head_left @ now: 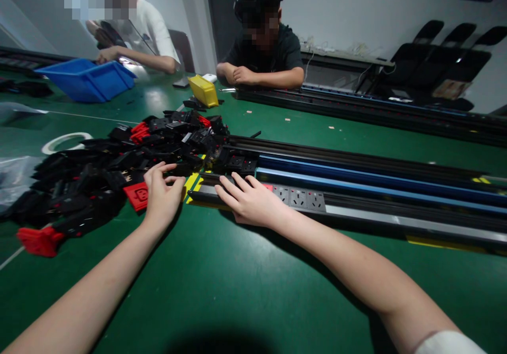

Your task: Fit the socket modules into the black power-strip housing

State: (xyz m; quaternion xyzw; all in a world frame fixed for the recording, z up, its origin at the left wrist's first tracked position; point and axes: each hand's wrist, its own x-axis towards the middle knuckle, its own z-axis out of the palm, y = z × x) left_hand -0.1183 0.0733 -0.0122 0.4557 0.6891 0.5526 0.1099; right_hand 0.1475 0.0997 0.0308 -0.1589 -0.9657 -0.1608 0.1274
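A blue bin (81,85) stands toward the far left of the green desk (233,290), with a smaller yellow bin (203,92) to its right, tilted. Nearer on the left lie a white ring (46,147) and, at the edge of view, clear plastic (16,182). Small pale scraps (287,119) dot the far part. Across sit a co-worker in a white shirt (156,29) and another in a dark shirt (291,53), forearms on the surface. Behind, white cables (358,48) lie on a side table (344,58), near black chairs (412,61) along the wall (356,5).
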